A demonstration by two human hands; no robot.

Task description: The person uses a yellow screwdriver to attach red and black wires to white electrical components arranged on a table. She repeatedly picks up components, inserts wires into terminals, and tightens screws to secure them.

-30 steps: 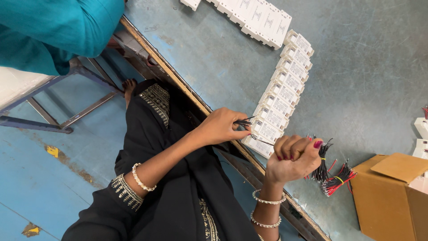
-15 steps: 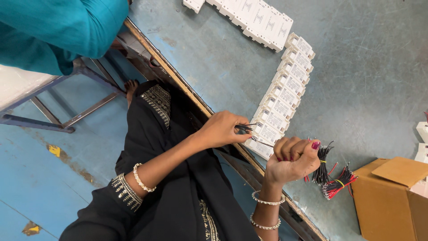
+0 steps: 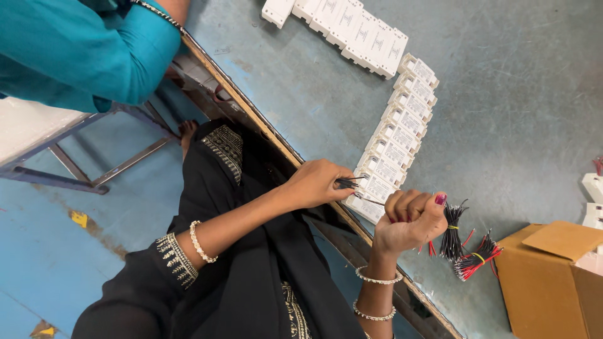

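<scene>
My left hand pinches a few short black wires over the table edge, just in front of a row of white rectangular modules. Closed into a fist, my right hand grips one thin wire that runs toward my left hand. Two banded bundles of black and red wires lie on the table right beside my right hand.
The grey-blue table carries a second row of white modules at the top and more white pieces at the right edge. An open cardboard box stands at lower right. Another person's teal sleeve is at upper left.
Both hands stay at the table edge. My left hand has shifted slightly with its wires, and the thin wire between the hands remains in place.
</scene>
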